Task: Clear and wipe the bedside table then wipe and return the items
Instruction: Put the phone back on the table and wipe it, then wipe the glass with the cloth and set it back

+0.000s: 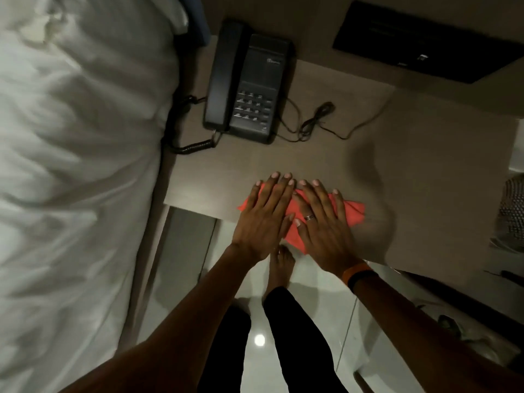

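An orange-red cloth lies flat at the front edge of the brown bedside table. My left hand and my right hand both press down on it with flat, spread fingers, side by side. The right hand wears a ring, and an orange band sits on its wrist. A black corded telephone stands at the back left of the table, handset on its cradle, with its coiled cord hanging off the left edge.
A thin black cable trails over the table right of the phone. A bed with white sheets fills the left. A black panel is on the wall behind. A mesh object sits at the right edge. My feet stand on the glossy floor.
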`<state>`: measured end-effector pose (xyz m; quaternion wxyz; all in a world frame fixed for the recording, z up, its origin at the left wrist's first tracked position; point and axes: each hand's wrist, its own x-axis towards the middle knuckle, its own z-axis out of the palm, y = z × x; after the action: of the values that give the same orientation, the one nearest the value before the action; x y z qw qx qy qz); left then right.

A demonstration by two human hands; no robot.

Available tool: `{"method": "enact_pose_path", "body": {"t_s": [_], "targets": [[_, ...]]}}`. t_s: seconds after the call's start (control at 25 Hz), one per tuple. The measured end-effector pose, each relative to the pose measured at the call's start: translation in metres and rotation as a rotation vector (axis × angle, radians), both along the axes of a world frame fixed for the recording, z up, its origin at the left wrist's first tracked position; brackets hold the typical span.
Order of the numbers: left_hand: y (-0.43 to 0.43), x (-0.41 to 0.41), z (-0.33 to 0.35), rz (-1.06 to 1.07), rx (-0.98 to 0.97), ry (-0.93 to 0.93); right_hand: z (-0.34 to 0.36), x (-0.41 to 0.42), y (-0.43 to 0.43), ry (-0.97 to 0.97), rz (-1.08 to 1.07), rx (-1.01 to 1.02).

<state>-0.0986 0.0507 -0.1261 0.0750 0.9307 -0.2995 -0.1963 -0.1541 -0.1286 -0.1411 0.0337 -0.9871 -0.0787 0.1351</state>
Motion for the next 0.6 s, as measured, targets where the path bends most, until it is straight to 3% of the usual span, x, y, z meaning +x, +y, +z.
{"method": "enact_pose_path", "body": {"t_s": [0.24, 0.44, 0.6], "targets": [[0.044, 0.008, 0.044, 0.224, -0.067, -0.090, 0.043, 0.019, 0.013, -0.022, 0.067, -0.037], [0.131, -0.010, 0.102, 0.631, -0.069, -0.235, 0.111, 0.070, 0.144, -0.197, 0.259, 0.261], [0.235, -0.030, 0.164, 0.964, -0.042, -0.503, 0.169, 0.106, 0.278, -0.317, 0.486, 0.412]]}}
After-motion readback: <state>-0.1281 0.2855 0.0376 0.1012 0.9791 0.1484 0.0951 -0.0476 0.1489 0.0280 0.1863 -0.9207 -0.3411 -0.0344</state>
